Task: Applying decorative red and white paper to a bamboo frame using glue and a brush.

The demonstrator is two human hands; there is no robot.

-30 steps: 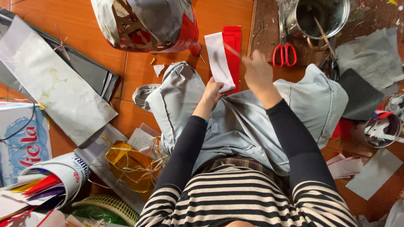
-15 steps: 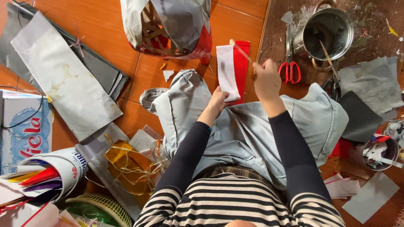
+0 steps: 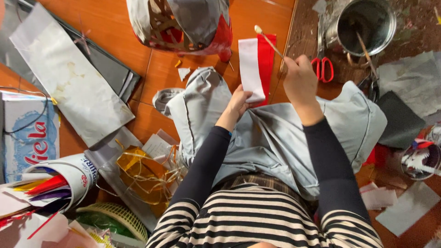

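Note:
My left hand (image 3: pixel 237 104) pinches the near end of a red and white paper strip (image 3: pixel 255 67) that lies over my grey-trousered lap (image 3: pixel 275 133). My right hand (image 3: pixel 299 81) grips a thin wooden stick (image 3: pixel 270 42) with a pale tip, held slanted above the strip's red side. A half-covered paper-mache shape (image 3: pixel 183 22) in grey, red and white sits just beyond the strip.
Red-handled scissors (image 3: pixel 323 68) lie by a metal pot (image 3: pixel 365 23) with a stick in it. Grey paper sheets (image 3: pixel 69 78) lie left on the orange floor. A cup of coloured paper rolls (image 3: pixel 50 183), gold ribbon (image 3: pixel 142 172) and a small jar (image 3: pixel 420 158) surround me.
The view has shifted slightly. My right hand has lifted the stick from the strip's top edge and now holds it slanted above the red part. My left hand stays on the strip.

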